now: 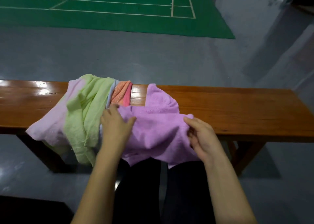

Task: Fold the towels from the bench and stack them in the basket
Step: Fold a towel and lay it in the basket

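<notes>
A purple towel [158, 126] lies crumpled across the near edge of the wooden bench [237, 108], its lower part hanging over the front. My left hand [115, 123] grips its left edge, thumb over the cloth. My right hand [202, 135] pinches the towel's right edge with curled fingers. To the left lies a pile of towels: a pale pink one [51, 123], a light green one [85, 115] draped over the front, and an orange one [120, 92] with a red one [127, 97] behind. No basket shows in the head view.
The bench's right half and far left are bare glossy wood. Grey floor [153, 57] stretches beyond it, with a green court mat [119, 11] farther back. My dark trousers [169, 189] stand close to the bench front. A dark shape [25, 210] fills the lower left corner.
</notes>
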`<state>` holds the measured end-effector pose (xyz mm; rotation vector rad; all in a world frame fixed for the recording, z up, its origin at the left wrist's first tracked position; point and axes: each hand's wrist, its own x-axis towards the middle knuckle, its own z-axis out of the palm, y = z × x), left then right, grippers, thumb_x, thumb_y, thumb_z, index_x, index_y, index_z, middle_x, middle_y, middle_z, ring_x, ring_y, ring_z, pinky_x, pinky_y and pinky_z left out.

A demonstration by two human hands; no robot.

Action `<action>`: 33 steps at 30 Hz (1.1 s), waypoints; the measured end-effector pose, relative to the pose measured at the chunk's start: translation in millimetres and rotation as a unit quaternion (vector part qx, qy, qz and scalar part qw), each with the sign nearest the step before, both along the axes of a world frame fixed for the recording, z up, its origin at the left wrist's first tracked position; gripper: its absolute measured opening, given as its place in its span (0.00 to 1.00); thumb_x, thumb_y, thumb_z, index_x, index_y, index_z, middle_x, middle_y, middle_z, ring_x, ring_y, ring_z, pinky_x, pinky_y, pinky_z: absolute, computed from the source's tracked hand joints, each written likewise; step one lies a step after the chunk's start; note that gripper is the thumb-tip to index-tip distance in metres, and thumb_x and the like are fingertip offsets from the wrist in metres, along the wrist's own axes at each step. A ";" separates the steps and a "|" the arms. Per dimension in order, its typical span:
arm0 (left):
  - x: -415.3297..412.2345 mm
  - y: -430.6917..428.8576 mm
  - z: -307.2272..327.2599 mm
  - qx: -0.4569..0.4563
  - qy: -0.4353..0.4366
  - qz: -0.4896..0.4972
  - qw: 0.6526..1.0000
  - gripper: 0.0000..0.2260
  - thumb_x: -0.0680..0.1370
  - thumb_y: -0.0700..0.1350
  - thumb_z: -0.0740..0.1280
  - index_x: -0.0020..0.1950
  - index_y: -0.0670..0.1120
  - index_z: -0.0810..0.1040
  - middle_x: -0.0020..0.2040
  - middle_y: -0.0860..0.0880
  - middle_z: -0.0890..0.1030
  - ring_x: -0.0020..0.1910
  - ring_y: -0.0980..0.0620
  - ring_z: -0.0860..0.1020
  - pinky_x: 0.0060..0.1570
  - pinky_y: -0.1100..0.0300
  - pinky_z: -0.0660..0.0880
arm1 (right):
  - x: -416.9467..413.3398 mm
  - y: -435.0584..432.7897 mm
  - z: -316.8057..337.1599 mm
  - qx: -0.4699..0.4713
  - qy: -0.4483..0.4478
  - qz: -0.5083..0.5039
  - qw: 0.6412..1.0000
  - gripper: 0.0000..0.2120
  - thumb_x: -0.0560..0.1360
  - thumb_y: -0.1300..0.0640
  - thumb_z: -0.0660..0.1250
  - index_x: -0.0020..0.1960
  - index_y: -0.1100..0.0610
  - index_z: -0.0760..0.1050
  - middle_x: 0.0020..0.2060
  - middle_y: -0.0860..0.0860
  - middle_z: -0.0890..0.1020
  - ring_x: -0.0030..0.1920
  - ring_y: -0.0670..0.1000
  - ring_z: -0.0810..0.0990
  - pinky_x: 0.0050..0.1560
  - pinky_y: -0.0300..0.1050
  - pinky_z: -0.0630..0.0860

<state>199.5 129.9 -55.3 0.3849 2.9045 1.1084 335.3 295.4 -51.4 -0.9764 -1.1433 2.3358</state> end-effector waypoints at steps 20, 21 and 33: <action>44.9 17.7 9.3 0.295 -0.170 -0.188 0.921 0.07 0.79 0.40 0.64 0.45 0.39 0.80 0.39 0.48 0.81 0.39 0.60 0.76 0.43 0.68 0.71 | -24.8 -33.8 4.3 0.332 0.032 0.196 0.922 0.06 0.73 0.62 0.71 0.49 0.57 0.79 0.44 0.50 0.84 0.45 0.42 0.79 0.48 0.36 0.75; 43.2 14.0 11.5 0.274 -0.160 -0.192 0.929 0.06 0.78 0.40 0.65 0.43 0.42 0.81 0.39 0.49 0.82 0.39 0.60 0.75 0.42 0.68 0.71 | -25.2 -33.7 4.5 0.339 0.016 0.188 0.921 0.05 0.72 0.61 0.72 0.47 0.58 0.80 0.41 0.51 0.83 0.42 0.42 0.79 0.45 0.36 0.75; 32.8 -11.1 17.3 0.184 -0.164 -0.215 0.945 0.17 0.78 0.47 0.66 0.30 0.48 0.69 0.26 0.57 0.65 0.28 0.61 0.63 0.30 0.67 0.61 | -19.8 -17.7 8.2 0.443 -0.067 0.099 0.888 0.10 0.74 0.60 0.70 0.36 0.50 0.75 0.34 0.43 0.79 0.37 0.39 0.75 0.40 0.32 0.70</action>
